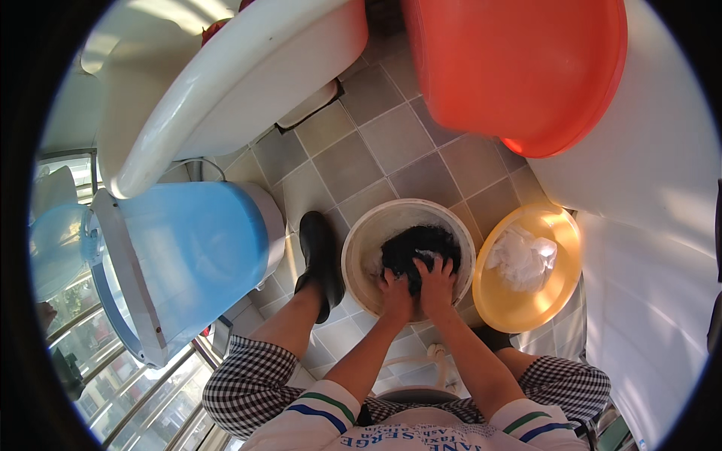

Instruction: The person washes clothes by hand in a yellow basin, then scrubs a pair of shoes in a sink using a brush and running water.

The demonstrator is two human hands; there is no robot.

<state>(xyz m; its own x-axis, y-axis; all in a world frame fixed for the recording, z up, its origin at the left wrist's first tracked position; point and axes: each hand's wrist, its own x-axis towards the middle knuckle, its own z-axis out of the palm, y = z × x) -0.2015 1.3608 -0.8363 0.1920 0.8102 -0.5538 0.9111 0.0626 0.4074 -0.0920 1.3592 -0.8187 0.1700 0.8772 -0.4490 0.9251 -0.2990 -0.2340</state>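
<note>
Wet black cloth [420,239] lies bunched in a round pale basin [361,225] on the floor, with some whitish foam on it. My left hand [396,294] grips the near left part of the cloth, its fingers bent into the folds. Close beside it, my right hand [437,282] clutches the cloth with spread, bent fingers. Both hands are inside the basin's rim, and the cloth hides the fingertips. Cloudy water seems to surround the bundle.
A yellow basin [524,310] with white cloth [522,256] in it stands right of the pale basin. Farther off are a large red tub [524,67] and a white washbasin [254,84]. A blue container [192,231] stands left, near my black boot [318,253]. Grey tiles [395,138] cover the floor.
</note>
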